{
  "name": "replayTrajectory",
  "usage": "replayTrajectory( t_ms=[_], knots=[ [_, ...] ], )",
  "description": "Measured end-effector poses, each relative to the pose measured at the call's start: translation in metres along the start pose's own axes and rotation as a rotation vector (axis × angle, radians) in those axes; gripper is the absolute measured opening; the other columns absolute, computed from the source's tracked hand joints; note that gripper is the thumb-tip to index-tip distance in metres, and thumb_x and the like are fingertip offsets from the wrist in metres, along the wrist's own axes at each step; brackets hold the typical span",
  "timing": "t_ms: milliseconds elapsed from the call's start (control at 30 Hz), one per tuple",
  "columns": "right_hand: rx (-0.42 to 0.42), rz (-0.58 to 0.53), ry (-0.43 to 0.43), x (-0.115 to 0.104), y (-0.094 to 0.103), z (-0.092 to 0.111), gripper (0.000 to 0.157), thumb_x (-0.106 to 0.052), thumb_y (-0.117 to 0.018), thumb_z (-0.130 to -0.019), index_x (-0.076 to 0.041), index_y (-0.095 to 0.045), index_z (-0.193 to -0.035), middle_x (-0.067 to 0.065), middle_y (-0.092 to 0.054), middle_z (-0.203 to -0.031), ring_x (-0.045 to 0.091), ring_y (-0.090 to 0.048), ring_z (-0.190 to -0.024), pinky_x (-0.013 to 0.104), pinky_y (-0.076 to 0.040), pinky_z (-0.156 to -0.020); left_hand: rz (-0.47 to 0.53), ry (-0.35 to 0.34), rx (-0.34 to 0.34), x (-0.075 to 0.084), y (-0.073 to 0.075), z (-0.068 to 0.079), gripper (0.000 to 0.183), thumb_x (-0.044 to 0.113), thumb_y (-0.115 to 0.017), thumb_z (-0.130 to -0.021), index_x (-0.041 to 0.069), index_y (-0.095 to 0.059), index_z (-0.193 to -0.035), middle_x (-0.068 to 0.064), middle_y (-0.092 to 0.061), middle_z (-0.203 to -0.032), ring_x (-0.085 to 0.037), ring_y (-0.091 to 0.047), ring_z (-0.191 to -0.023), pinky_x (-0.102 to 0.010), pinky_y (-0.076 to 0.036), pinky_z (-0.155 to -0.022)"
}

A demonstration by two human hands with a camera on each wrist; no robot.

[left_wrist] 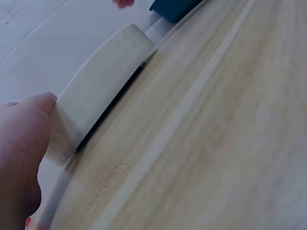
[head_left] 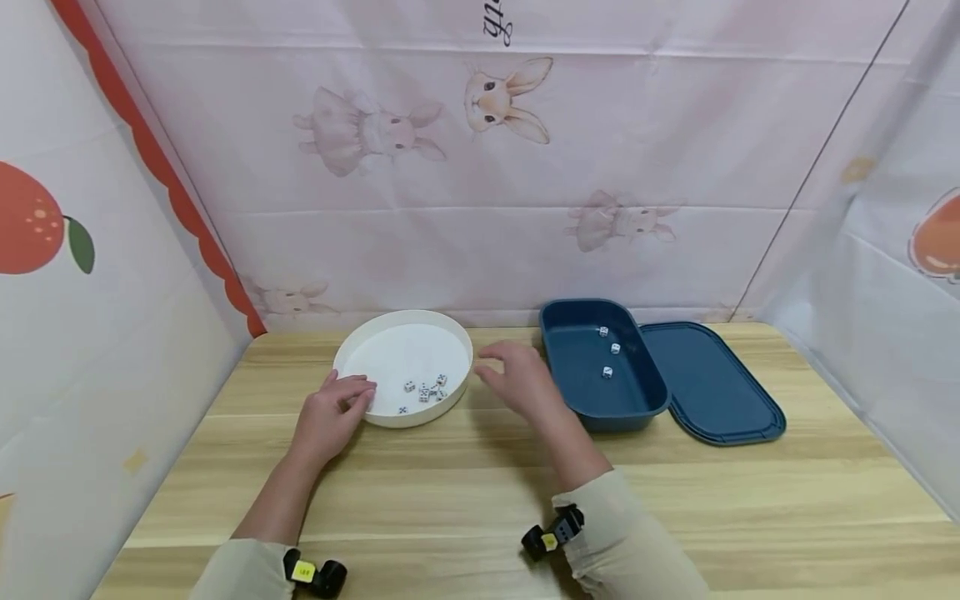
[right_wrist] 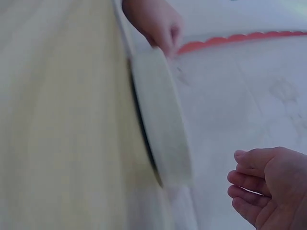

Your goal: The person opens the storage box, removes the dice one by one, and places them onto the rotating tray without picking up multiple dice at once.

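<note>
A round white tray with a low wall holds several small white dice, most of them grouped near its front right. At its front left, my left hand grips the rim, fingers over the inside and thumb near the outer wall in the left wrist view. My right hand hovers between the tray and a dark blue rectangular box, its fingers loosely bent and nothing in them. In the right wrist view that hand is apart from the tray wall. Three dice lie inside the box.
A flat dark blue lid lies right of the box, against its side. All of it rests on a wooden table. A cloth backdrop with rabbit prints rises behind, and cloth walls stand at both sides.
</note>
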State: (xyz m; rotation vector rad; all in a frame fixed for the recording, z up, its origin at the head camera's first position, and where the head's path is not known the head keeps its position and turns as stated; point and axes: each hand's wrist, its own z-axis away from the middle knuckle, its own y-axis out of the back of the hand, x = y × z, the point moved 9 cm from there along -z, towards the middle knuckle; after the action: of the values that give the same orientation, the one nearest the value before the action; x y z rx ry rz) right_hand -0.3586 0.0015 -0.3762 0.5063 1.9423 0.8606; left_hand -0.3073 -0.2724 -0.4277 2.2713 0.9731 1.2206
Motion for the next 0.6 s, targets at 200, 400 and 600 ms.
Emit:
replayTrajectory(
  t_ms=[200,400,600],
  knots=[
    [0.101,0.042,-0.043,0.036,0.058,0.008,0.032,-0.025,-0.07,-0.092,-0.006,-0.071,-0.118,0.012,-0.069,-0.122,0.03,-0.061,-0.119,0.048,-0.049,-0.103,-0.007,-0.02,-0.002,0.0,0.002,0.001,0.012,0.009,-0.071,-0.089,0.003,-0.077,-0.098,-0.012,-0.076,-0.101,-0.033,-0.068,-0.108,-0.053,-0.029,-0.118],
    [0.086,0.075,-0.192,0.098,0.105,0.02,0.041,-0.031,-0.065,-0.096,-0.007,-0.064,-0.129,0.017,-0.062,-0.131,0.036,-0.059,-0.118,0.054,-0.051,-0.096,-0.001,-0.013,-0.002,0.0,0.002,0.001,0.013,0.01,-0.072,-0.089,0.004,-0.077,-0.099,-0.011,-0.076,-0.101,-0.031,-0.068,-0.108,-0.053,-0.029,-0.119],
    [-0.05,0.157,-0.315,0.143,0.109,0.029,0.042,-0.026,-0.061,-0.098,-0.002,-0.06,-0.133,0.023,-0.06,-0.133,0.04,-0.058,-0.119,0.056,-0.051,-0.095,0.007,-0.008,-0.001,0.001,0.001,-0.001,0.013,0.01,-0.072,-0.089,0.003,-0.077,-0.099,-0.012,-0.076,-0.101,-0.032,-0.068,-0.109,-0.052,-0.028,-0.119]
  ],
)
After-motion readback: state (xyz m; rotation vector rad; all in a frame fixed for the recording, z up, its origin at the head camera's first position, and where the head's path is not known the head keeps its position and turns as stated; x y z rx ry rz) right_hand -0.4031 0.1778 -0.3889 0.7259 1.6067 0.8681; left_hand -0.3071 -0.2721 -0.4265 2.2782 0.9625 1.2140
